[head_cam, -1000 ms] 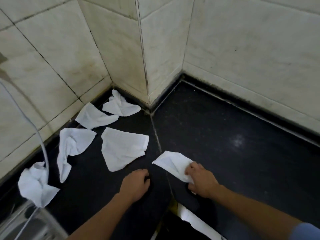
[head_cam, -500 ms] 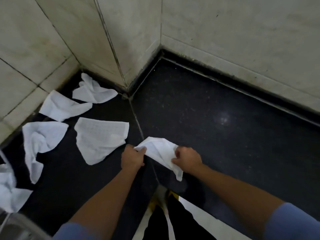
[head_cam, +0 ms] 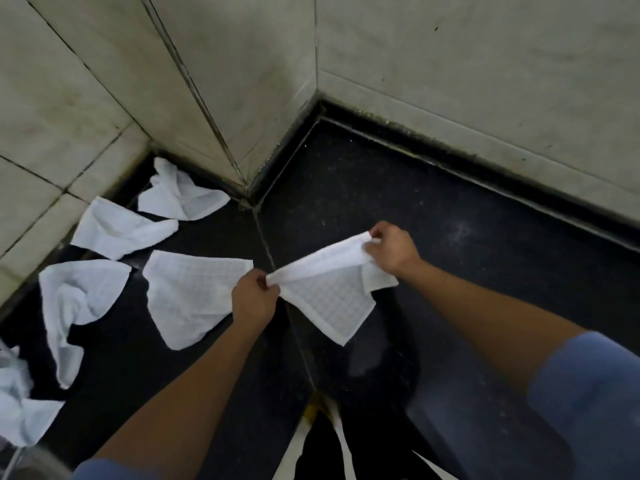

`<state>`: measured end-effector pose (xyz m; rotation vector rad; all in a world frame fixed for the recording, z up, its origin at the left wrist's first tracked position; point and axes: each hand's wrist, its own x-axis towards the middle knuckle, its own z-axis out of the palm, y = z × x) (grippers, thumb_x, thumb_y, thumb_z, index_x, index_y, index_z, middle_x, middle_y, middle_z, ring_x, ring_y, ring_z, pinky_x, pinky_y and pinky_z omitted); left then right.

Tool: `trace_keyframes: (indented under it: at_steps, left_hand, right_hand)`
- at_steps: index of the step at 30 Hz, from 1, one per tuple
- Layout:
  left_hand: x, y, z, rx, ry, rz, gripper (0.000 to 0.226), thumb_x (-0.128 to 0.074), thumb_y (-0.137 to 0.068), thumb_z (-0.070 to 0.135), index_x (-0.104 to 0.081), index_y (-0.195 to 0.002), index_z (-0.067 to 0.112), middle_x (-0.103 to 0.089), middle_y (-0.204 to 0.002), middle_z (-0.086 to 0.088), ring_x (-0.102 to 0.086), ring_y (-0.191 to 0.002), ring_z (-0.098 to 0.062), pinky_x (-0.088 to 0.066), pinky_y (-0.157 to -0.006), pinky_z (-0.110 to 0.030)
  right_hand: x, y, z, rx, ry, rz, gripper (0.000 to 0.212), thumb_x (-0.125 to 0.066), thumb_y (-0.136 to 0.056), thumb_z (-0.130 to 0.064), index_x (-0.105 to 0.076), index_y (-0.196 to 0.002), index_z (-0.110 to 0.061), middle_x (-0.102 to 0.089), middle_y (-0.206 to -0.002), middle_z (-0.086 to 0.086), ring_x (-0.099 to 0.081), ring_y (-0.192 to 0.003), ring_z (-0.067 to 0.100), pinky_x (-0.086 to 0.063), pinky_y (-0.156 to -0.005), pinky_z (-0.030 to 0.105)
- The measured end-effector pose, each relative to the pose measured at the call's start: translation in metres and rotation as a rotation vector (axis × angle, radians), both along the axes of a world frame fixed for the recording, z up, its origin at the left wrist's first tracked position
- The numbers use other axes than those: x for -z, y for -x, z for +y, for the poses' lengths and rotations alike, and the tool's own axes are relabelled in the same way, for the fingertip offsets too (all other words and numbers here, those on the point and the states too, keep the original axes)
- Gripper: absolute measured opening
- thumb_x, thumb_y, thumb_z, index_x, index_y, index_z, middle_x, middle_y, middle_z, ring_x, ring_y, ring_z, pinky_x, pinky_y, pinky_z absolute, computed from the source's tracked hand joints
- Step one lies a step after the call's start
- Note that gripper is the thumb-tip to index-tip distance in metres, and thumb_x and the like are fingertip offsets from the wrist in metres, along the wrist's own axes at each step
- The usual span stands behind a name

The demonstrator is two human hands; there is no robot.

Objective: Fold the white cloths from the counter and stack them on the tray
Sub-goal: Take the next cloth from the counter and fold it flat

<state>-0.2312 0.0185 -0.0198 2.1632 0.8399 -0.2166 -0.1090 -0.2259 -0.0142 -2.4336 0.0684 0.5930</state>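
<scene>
A white waffle-weave cloth [head_cam: 327, 292] hangs stretched above the black counter [head_cam: 433, 278], one corner drooping toward me. My left hand [head_cam: 254, 299] pinches its left corner. My right hand [head_cam: 389, 249] grips its upper right corner. Several other white cloths lie loose on the counter to the left: a flat one [head_cam: 194, 296] just beside my left hand, a crumpled one [head_cam: 74, 306], and two more near the wall [head_cam: 121, 230] [head_cam: 180, 199]. No tray is in view.
Tiled walls [head_cam: 450, 64] close the counter at the back and left, with a jutting corner [head_cam: 242, 150] in the middle. Another crumpled cloth [head_cam: 17, 407] lies at the far left edge. The counter's front edge shows below, with white strips [head_cam: 298, 448] beneath it.
Both hands took hold of the cloth that lay on the counter, lifted it and pulled its corners apart. My right hand moved up and to the right. The view shifted toward the right.
</scene>
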Motion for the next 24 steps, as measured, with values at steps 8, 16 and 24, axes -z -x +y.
trace_keyframes:
  at_steps: [8, 16, 24]
  left_hand:
    - [-0.001, 0.034, -0.043, 0.336, -0.191, -0.063, 0.022, -0.062, -0.085, 0.025, -0.056, -0.106, 0.020, -0.053, -0.103, 0.001, -0.052, -0.092, -0.015, -0.044, -0.070, -0.030]
    - [0.016, 0.050, -0.058, 1.031, -0.488, -0.076, 0.021, -0.048, -0.088, 0.030, -0.063, -0.094, 0.016, -0.053, -0.105, -0.005, -0.047, -0.100, -0.025, -0.041, -0.083, -0.038]
    - [0.009, 0.075, -0.018, 1.101, -0.638, -0.055, 0.017, -0.076, -0.059, 0.023, -0.064, -0.070, 0.018, -0.059, -0.082, -0.005, -0.057, -0.075, -0.024, -0.048, -0.060, -0.036]
  right_hand:
    - [0.006, 0.047, -0.014, -0.222, 0.194, -0.264, 0.045, -0.062, -0.086, -0.034, -0.050, -0.126, -0.020, -0.046, -0.123, 0.001, -0.045, -0.114, 0.020, -0.051, -0.081, 0.040]
    - [0.012, 0.108, -0.033, -0.401, 0.320, 0.041, 0.022, -0.052, -0.091, -0.040, -0.057, -0.093, -0.019, -0.065, -0.095, 0.001, -0.063, -0.088, 0.023, -0.047, -0.070, 0.033]
    - [-0.003, 0.105, -0.035, 0.042, 0.266, -0.084, 0.038, -0.056, -0.088, -0.050, -0.058, -0.114, -0.023, -0.061, -0.112, 0.002, -0.063, -0.096, 0.026, -0.047, -0.079, 0.034]
